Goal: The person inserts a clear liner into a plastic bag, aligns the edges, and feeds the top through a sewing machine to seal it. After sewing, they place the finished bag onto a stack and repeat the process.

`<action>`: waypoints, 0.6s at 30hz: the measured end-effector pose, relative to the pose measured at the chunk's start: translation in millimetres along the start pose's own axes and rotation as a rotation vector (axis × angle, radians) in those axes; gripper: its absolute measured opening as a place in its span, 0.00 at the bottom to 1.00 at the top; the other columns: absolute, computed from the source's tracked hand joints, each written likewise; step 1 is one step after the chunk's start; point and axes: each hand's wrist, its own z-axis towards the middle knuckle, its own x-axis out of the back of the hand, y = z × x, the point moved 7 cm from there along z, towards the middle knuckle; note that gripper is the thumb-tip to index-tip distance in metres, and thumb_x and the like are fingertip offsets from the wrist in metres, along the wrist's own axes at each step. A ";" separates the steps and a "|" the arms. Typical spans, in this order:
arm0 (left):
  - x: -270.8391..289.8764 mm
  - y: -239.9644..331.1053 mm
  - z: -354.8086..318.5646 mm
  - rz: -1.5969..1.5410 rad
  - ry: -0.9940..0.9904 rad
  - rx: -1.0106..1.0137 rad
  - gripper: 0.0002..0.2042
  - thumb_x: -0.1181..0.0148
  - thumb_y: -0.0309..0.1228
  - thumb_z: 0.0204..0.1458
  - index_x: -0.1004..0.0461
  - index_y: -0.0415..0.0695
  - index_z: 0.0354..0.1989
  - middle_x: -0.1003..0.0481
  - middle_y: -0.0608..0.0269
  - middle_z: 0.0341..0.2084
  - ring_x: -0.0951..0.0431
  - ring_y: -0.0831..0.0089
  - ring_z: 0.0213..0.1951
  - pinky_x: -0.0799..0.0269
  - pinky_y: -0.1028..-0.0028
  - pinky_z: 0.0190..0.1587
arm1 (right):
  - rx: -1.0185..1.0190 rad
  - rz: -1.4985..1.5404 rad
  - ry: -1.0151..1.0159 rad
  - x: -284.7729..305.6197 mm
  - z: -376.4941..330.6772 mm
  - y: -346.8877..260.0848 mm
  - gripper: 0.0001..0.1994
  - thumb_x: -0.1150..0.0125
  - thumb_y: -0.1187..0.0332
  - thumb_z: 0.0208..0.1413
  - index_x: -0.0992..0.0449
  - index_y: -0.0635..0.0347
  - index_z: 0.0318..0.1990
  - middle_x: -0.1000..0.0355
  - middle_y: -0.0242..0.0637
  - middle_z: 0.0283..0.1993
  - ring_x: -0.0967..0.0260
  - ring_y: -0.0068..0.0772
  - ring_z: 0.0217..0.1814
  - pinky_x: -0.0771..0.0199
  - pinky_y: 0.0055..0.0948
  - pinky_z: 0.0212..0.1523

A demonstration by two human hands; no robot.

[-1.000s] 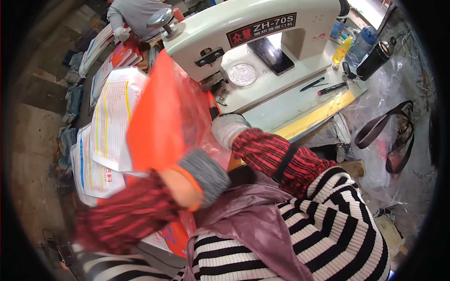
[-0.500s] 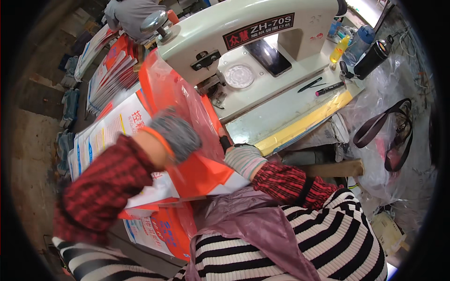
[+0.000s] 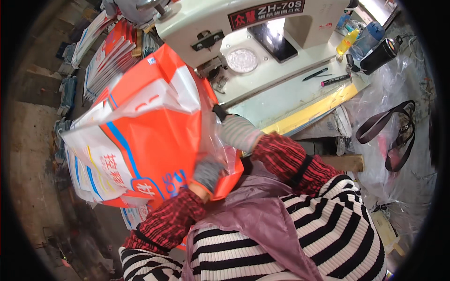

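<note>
A large orange, white and blue woven bag hangs in front of me on the left, its mouth toward me and a clear plastic liner showing there. My left hand, in a grey glove, grips the bag's near edge, fingers partly hidden by plastic. My right hand, in a striped glove with a dark fingertip cover, holds the bag's rim beside the sewing head; its fingers are slightly blurred. The white bag-sewing machine stands just beyond, the bag's orange rim close to its sewing mechanism.
Stacked printed bags lie at the far left, near another person's grey clothing. On the machine table are a phone, a round clear dish, pens, a yellow bottle and a black flask. A dark strap hangs at right.
My left hand has moved down and toward me, drawing the bag's edge along. The bag has swung open and bulged up on the left. My right hand has shifted slightly up and left.
</note>
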 end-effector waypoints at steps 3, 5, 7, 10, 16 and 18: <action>52.0 -56.0 -46.4 -0.908 0.779 0.470 0.10 0.44 0.30 0.44 0.30 0.40 0.35 0.27 0.51 0.29 0.26 0.57 0.33 0.30 0.65 0.36 | -0.351 0.721 0.117 -0.1 -44.3 -8.7 0.18 0.44 0.63 0.50 0.28 0.71 0.41 0.28 0.54 0.36 0.30 0.46 0.38 0.31 0.33 0.42; 92.9 -51.6 -39.9 -0.378 0.912 0.489 0.13 0.44 0.26 0.42 0.30 0.39 0.38 0.26 0.51 0.34 0.26 0.56 0.36 0.29 0.66 0.38 | -0.602 1.736 0.102 -24.3 -62.4 -21.2 0.28 0.38 0.57 0.47 0.34 0.71 0.49 0.31 0.49 0.46 0.34 0.39 0.47 0.36 0.28 0.49; 131.8 -2.1 -23.3 -0.424 0.967 0.027 0.19 0.46 0.21 0.41 0.32 0.40 0.45 0.31 0.51 0.46 0.29 0.57 0.46 0.32 0.61 0.45 | -0.758 1.884 0.093 -105.8 -77.1 -33.3 0.35 0.29 0.63 0.39 0.38 0.70 0.54 0.32 0.39 0.48 0.37 0.25 0.48 0.38 0.25 0.51; 82.1 -6.2 -10.4 0.275 0.283 0.225 0.17 0.50 0.35 0.47 0.30 0.39 0.44 0.36 0.50 0.53 0.35 0.55 0.53 0.41 0.53 0.54 | -0.530 2.206 0.140 -50.2 -90.9 -45.0 0.41 0.27 0.61 0.36 0.42 0.73 0.55 0.33 0.40 0.49 0.39 0.25 0.48 0.38 0.25 0.51; 45.2 -33.6 -36.7 0.102 0.185 0.405 0.22 0.44 0.46 0.45 0.27 0.39 0.40 0.36 0.43 0.49 0.30 0.48 0.42 0.34 0.58 0.44 | -0.745 1.697 0.166 -54.5 -102.7 -30.2 0.37 0.27 0.60 0.37 0.38 0.74 0.51 0.33 0.40 0.46 0.38 0.28 0.46 0.37 0.26 0.50; 72.8 -20.5 -38.6 0.060 0.454 0.231 0.20 0.40 0.43 0.42 0.27 0.39 0.37 0.36 0.44 0.49 0.29 0.48 0.41 0.34 0.59 0.44 | -0.664 1.594 0.074 -48.7 -101.4 -24.6 0.35 0.28 0.59 0.38 0.37 0.75 0.50 0.32 0.40 0.45 0.38 0.28 0.45 0.37 0.26 0.49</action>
